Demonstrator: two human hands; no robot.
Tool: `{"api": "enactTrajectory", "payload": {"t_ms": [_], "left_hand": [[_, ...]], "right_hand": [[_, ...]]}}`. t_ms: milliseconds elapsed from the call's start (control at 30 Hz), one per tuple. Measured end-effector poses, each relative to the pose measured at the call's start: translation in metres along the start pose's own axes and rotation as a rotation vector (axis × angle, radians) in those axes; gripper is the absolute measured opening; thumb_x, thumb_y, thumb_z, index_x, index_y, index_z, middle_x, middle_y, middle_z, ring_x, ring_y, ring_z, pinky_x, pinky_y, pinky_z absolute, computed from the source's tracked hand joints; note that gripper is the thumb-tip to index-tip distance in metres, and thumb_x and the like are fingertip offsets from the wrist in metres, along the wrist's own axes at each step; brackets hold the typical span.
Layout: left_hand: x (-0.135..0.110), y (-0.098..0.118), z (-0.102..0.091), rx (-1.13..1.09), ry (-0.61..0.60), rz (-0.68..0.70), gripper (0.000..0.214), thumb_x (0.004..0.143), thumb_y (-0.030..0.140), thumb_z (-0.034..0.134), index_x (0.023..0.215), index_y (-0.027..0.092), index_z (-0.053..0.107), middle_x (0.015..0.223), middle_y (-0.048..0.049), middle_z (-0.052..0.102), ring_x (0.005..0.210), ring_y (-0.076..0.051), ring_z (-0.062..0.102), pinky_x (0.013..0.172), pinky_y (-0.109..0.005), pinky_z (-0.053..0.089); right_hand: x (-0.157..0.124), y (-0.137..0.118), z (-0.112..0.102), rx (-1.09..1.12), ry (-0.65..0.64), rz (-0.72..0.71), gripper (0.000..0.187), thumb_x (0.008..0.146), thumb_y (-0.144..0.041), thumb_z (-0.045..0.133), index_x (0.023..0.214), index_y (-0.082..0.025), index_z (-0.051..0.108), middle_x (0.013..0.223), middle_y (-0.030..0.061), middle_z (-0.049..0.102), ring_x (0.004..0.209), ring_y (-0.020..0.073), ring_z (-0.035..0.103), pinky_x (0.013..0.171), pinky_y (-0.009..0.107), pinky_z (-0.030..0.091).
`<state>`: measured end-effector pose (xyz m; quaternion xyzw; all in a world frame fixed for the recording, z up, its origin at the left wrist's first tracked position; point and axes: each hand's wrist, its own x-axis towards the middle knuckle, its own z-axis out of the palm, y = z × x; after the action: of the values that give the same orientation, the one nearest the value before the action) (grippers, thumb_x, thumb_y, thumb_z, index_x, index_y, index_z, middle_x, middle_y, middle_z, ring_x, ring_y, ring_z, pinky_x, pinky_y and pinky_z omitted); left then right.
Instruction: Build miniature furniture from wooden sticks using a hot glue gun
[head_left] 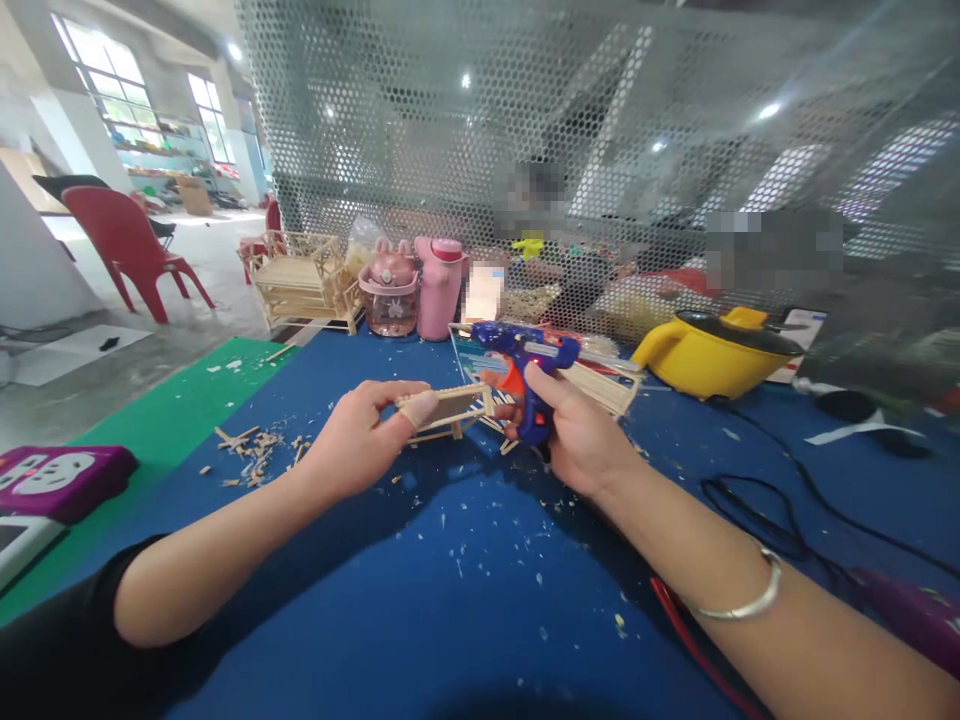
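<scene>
My left hand (367, 430) pinches a small wooden stick frame (454, 408) by its left end, thumb on top, holding it above the table. Wrapped round the handle of a blue glue gun (536, 385) is my right hand (574, 425), with fingers near the orange trigger (513, 382). A clear glue stick runs out of the gun's back. The gun lies just right of the frame's right end; whether its nozzle touches anything I cannot tell. Behind the gun, partly hidden, is a panel of wooden sticks (600, 388).
Stick offcuts (251, 455) lie left on the blue table (465, 600). Behind stand a wooden stick model (304, 280), a pink-lidded jar (390, 300), a pink bottle (440, 290) and a yellow pot (709, 355). A black cord (780, 500) coils right; a purple power strip (71, 480) sits left.
</scene>
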<state>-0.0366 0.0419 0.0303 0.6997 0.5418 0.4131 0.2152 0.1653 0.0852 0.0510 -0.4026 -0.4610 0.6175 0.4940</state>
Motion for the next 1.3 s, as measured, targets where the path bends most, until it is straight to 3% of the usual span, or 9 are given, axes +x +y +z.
{"api": "enactTrajectory", "payload": {"t_ms": [133, 233, 333, 467, 700, 933, 1033, 1167, 1300], "left_hand": [[0.001, -0.024, -0.001, -0.266, -0.136, 0.122, 0.065, 0.091, 0.06, 0.019, 0.122, 0.018, 0.059, 0.118, -0.0105, 0.066, 0.111, -0.024, 0.058, 0.095, -0.039, 0.046], [0.0, -0.041, -0.006, -0.268, -0.238, 0.262, 0.062, 0.091, 0.059, 0.029, 0.134, 0.019, 0.047, 0.135, -0.0122, 0.053, 0.127, -0.026, 0.045, 0.105, -0.041, 0.037], [0.001, -0.051, -0.01, -0.263, -0.295, 0.219, 0.048, 0.09, 0.038, 0.046, 0.135, 0.02, 0.045, 0.137, -0.0108, 0.052, 0.131, -0.026, 0.041, 0.107, -0.043, 0.035], [0.009, -0.049, -0.004, -0.33, -0.284, 0.166, 0.052, 0.078, 0.014, 0.052, 0.129, 0.02, 0.049, 0.131, -0.0085, 0.057, 0.125, -0.023, 0.049, 0.107, -0.043, 0.035], [0.017, -0.037, 0.003, -0.545, -0.358, -0.029, 0.049, 0.066, 0.016, 0.053, 0.115, 0.02, 0.061, 0.109, -0.0059, 0.07, 0.101, -0.023, 0.064, 0.096, -0.046, 0.045], [0.009, -0.042, -0.004, -0.622, -0.472, 0.046, 0.066, 0.063, 0.015, 0.06, 0.128, 0.023, 0.052, 0.127, -0.0076, 0.06, 0.119, -0.025, 0.054, 0.106, -0.044, 0.036], [0.007, -0.042, 0.004, -0.576, -0.439, 0.115, 0.08, 0.062, 0.015, 0.073, 0.135, 0.021, 0.042, 0.141, -0.0116, 0.047, 0.128, -0.025, 0.045, 0.11, -0.042, 0.031], [0.012, -0.042, 0.019, -0.62, -0.311, 0.058, 0.087, 0.064, 0.017, 0.075, 0.14, 0.016, 0.031, 0.142, -0.0174, 0.045, 0.125, -0.027, 0.049, 0.105, -0.045, 0.037], [0.015, -0.036, 0.022, -0.682, -0.325, 0.036, 0.065, 0.068, 0.017, 0.072, 0.128, 0.013, 0.049, 0.13, -0.0158, 0.058, 0.117, -0.026, 0.056, 0.102, -0.043, 0.041]], "right_hand": [[0.015, 0.006, 0.006, 0.074, -0.075, 0.055, 0.014, 0.084, -0.03, 0.056, 0.087, -0.018, 0.062, 0.081, 0.0035, 0.072, 0.052, 0.0108, 0.062, 0.039, 0.02, 0.045], [0.018, 0.009, 0.006, 0.089, -0.068, 0.049, 0.013, 0.083, -0.03, 0.057, 0.088, -0.018, 0.061, 0.078, 0.0019, 0.071, 0.053, 0.0116, 0.064, 0.039, 0.02, 0.045], [0.017, 0.009, 0.006, 0.106, -0.067, 0.058, 0.012, 0.083, -0.029, 0.058, 0.087, -0.018, 0.061, 0.078, 0.002, 0.071, 0.054, 0.012, 0.065, 0.04, 0.02, 0.046], [0.019, 0.009, 0.005, 0.133, -0.058, 0.075, 0.011, 0.083, -0.029, 0.058, 0.086, -0.018, 0.061, 0.077, 0.002, 0.07, 0.055, 0.0122, 0.065, 0.04, 0.019, 0.047], [0.016, 0.006, 0.003, 0.156, -0.033, 0.093, 0.012, 0.084, -0.029, 0.059, 0.08, -0.018, 0.059, 0.067, 0.0003, 0.066, 0.052, 0.0117, 0.063, 0.04, 0.02, 0.048], [0.007, 0.006, 0.001, 0.156, -0.041, 0.094, 0.013, 0.082, -0.031, 0.061, 0.083, -0.018, 0.062, 0.07, 0.0019, 0.069, 0.054, 0.0132, 0.065, 0.04, 0.02, 0.048], [0.005, 0.006, 0.001, 0.158, -0.024, 0.108, 0.012, 0.085, -0.03, 0.057, 0.086, -0.018, 0.061, 0.071, 0.0012, 0.069, 0.054, 0.0118, 0.065, 0.039, 0.019, 0.048], [0.004, 0.005, 0.003, 0.151, -0.01, 0.13, 0.014, 0.088, -0.029, 0.052, 0.085, -0.019, 0.061, 0.07, 0.0006, 0.069, 0.05, 0.0097, 0.063, 0.039, 0.017, 0.046], [0.003, 0.005, 0.005, 0.129, -0.019, 0.149, 0.019, 0.09, -0.031, 0.049, 0.082, -0.018, 0.061, 0.063, 0.0002, 0.067, 0.045, 0.0093, 0.06, 0.039, 0.017, 0.046]]}}
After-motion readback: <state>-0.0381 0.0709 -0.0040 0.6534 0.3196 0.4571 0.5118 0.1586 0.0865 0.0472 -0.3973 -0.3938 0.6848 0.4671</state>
